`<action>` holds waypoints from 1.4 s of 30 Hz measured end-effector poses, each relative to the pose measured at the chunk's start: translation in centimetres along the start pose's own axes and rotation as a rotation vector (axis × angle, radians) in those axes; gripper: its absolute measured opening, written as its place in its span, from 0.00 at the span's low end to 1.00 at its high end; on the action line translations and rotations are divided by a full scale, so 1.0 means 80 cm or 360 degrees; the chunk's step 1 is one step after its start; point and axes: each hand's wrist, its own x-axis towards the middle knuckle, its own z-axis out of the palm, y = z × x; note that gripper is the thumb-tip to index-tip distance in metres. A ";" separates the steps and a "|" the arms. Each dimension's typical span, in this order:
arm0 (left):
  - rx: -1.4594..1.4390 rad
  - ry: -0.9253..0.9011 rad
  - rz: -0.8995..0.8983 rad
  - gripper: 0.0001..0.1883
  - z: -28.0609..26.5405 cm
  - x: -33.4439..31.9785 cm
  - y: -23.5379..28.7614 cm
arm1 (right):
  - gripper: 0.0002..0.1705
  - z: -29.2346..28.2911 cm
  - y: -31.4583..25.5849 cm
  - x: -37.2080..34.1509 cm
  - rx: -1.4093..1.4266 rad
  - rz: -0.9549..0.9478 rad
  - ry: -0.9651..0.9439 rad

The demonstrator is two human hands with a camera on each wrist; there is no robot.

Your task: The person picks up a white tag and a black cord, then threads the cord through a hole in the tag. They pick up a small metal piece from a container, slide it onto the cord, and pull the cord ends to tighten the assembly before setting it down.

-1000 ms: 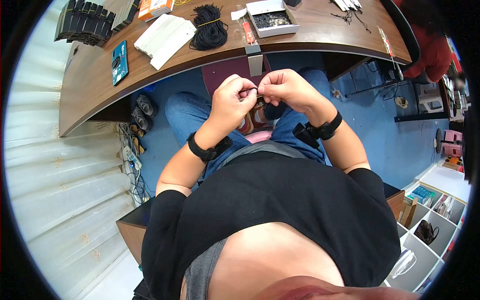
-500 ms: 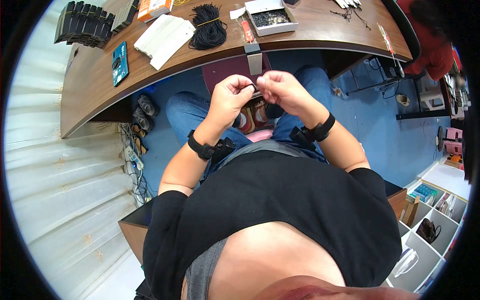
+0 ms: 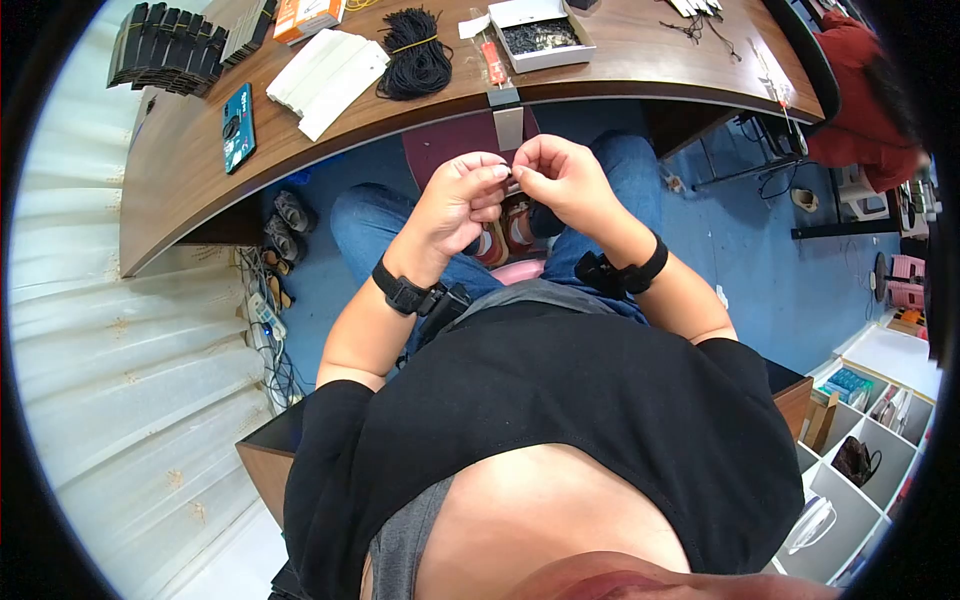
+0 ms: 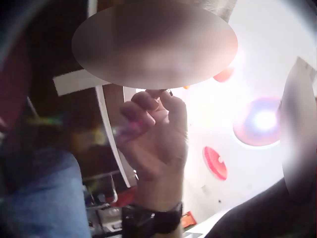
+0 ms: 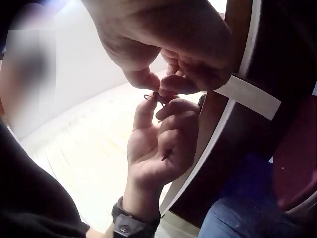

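Both hands meet fingertip to fingertip above the lap, just off the desk's front edge. In the head view the left hand pinches something small and dark between thumb and index finger, and the right hand pinches at the same spot. The right wrist view shows a thin dark cord with a small loop between the fingertips of the left hand and the right hand. A dark bit of it also shows by the left hand's curled lower fingers. The cord's full shape is hidden by fingers.
On the wooden desk lie a teal package, white strips, a bundle of black cord and a white box of small dark pieces. Black strips stand at the far left. Another person sits at the right.
The left hand has turned, its palm and lower fingers now showing more. The right hand's fingertips, slightly apart from the left's half a second ago, have come back against them.
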 end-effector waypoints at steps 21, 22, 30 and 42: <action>0.0446 0.0326 0.0435 0.06 0.021 -0.004 -0.001 | 0.09 0.008 -0.020 -0.008 -0.0798 -0.0903 0.0407; 0.0485 0.0335 0.0444 0.05 0.021 -0.004 -0.002 | 0.08 0.008 -0.018 -0.007 -0.0807 -0.0934 0.0418; 0.0758 0.0343 0.0572 0.05 0.029 -0.005 0.000 | 0.05 -0.002 -0.017 -0.012 -0.0284 -0.0197 0.0240; 0.1396 0.0449 0.0758 0.08 0.037 -0.005 -0.008 | 0.04 -0.012 -0.028 -0.018 -0.0580 -0.0316 0.0212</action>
